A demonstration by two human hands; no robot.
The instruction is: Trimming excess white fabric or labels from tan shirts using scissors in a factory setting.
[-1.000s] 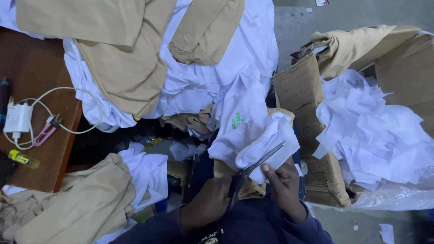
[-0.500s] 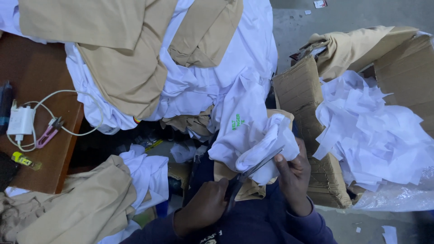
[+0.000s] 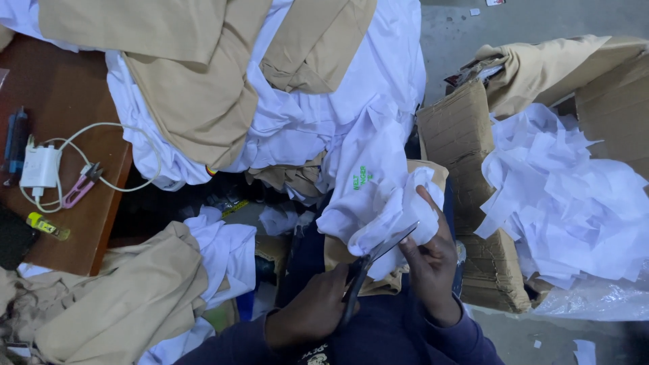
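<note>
Gripping the scissors (image 3: 373,260) in your left hand (image 3: 312,312), you have the fingers curled tight around the dark handles, with the blades angled up and to the right and parted around the edge of a piece of white cloth (image 3: 395,213). Your right hand (image 3: 433,260) is clenched on that same cloth, bunching it up just above the blades, with one finger stretched up along the fabric. The cloth sits at the middle of the view, low down over your lap, and it runs up into a white garment with a small green print (image 3: 365,177) that hangs down from the heap above. That heap of white and tan garments (image 3: 223,101) covers the top of the view and spills over the edge of a brown wooden table (image 3: 74,203) on your left. On the bare part of the table lie a white charger with its looped cable (image 3: 42,167), a small pink thread snipper (image 3: 82,184) and a yellow-tipped item near the edge. More tan and white fabric (image 3: 128,297) is piled at the lower left. To your right stands a torn cardboard box (image 3: 460,128) filled with white cloth scraps (image 3: 574,189), and grey concrete floor (image 3: 541,20) shows beyond it.
</note>
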